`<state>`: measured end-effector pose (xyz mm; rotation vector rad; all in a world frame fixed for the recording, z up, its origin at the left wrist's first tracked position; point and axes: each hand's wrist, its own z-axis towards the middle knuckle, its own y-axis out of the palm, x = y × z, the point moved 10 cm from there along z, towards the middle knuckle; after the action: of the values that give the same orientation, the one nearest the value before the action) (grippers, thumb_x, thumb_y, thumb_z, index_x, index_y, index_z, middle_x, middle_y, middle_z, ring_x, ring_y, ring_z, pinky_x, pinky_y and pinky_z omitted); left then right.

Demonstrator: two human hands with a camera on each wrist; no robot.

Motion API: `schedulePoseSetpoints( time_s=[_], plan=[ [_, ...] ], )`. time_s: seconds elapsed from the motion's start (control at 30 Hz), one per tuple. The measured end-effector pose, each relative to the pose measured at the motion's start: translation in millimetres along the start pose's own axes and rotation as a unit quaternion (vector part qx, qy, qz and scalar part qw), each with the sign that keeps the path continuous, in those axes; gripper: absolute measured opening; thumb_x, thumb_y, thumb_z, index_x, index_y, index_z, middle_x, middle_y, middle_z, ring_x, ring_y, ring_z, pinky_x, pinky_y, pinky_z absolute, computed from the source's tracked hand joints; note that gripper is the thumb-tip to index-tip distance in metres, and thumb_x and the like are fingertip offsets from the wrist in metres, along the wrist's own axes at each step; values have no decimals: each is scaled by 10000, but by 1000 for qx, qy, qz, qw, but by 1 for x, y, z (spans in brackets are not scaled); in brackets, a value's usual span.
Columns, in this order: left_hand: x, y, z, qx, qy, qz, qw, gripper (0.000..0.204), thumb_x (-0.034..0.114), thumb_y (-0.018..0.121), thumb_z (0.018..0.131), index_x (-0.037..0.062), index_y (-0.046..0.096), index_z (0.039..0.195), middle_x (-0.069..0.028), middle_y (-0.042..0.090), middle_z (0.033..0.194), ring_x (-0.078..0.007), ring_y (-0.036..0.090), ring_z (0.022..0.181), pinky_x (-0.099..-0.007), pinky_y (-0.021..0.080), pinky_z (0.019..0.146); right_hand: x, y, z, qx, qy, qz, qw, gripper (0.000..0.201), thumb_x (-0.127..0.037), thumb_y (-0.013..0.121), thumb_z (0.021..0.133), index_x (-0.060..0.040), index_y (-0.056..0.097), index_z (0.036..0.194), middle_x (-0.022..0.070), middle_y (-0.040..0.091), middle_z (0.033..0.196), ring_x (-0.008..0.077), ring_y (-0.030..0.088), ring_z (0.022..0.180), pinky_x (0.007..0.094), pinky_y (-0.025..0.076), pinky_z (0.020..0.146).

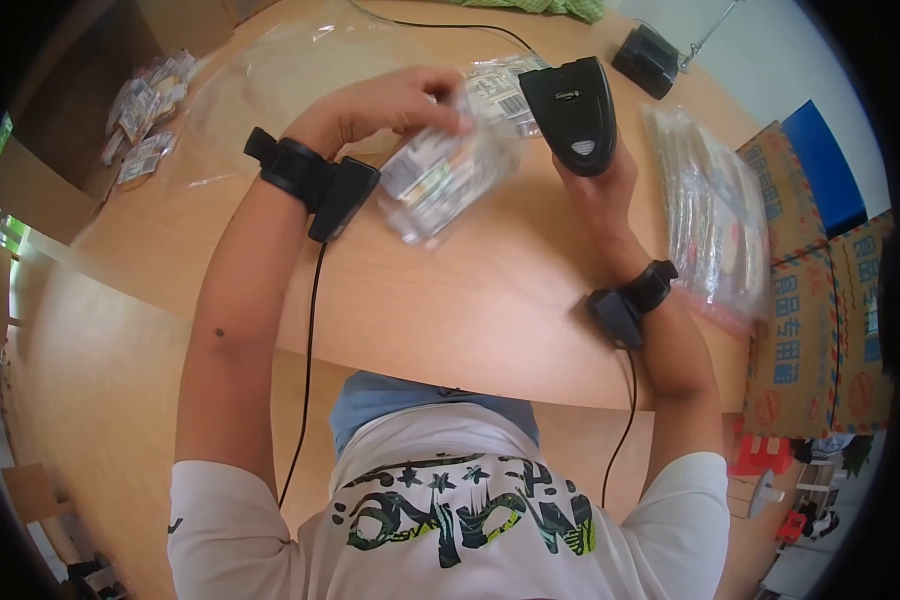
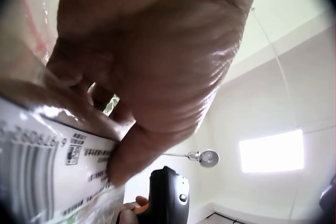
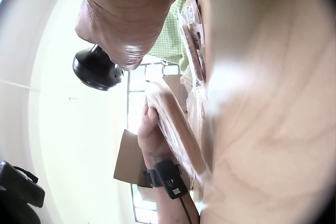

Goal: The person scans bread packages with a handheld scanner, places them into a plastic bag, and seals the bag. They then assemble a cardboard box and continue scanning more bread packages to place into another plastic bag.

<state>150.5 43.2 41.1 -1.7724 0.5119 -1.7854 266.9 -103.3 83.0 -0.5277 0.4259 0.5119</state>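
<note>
A clear plastic packet (image 1: 440, 190) is in the middle of the near part of the table (image 1: 450, 310), tipped up on a slant, and I cannot tell if it touches the wood. Inside it is something flat and tan. Its white label (image 2: 63, 166) has black bars, a row of upside-down numbers and tiny words too small to read. The left hand (image 1: 400, 105) holds this packet by its edge, thumb on the label. The right hand (image 1: 605, 195) holds a black scanner (image 1: 570, 115) by its handle, just to the right. Just past the packet lies another packet (image 1: 505, 90) with black bars on it. To the left is a big clear plastic sheet (image 1: 260, 100), and at the far left sits a pile of packets (image 1: 150, 105) with white labels. On the right is a stack of clear bags (image 1: 705, 200) with pale things inside. Beside it, brown boxes (image 1: 795, 330) say "良品专用箱" in blue, with red and blue stripes on the edges. A blue thing (image 1: 825, 165) stands at the boxes' far side.
</note>
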Motion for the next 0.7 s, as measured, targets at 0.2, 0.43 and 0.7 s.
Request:
schedulePoseSetpoints(
  time_s=[0.2, 0.43, 0.7],
  plan=[
    [-44, -59, -27, 308, -21, -461, 832, 116, 61, 603, 852, 32, 545, 949, -58, 581, 797, -150, 579, 654, -301, 544, 699, 9, 0, -3, 0, 14, 13, 1000, 387, -98, 755, 733, -31, 604, 1084, 76, 637, 854, 183, 611, 748, 282, 485, 693],
    [-63, -45, -19, 300, 16, -584, 754, 284, -18, 553, 872, -36, 519, 1153, -157, 627, 1056, -213, 629, 959, -293, 550, 847, 0, 8, -6, -23, -17, -26, 999, 411, -125, 761, 737, -30, 594, 1100, 91, 624, 859, 188, 613, 741, 283, 485, 686],
    [-46, -26, -10, 321, 21, -584, 745, 308, -83, 493, 886, -20, 518, 1187, -142, 609, 1140, -224, 620, 1033, -300, 537, 888, 0, 14, -8, -68, -8, -29, 997, 447, -155, 765, 736, -40, 579, 1126, 119, 628, 887, 239, 631, 775, 306, 492, 698]
  ],
)
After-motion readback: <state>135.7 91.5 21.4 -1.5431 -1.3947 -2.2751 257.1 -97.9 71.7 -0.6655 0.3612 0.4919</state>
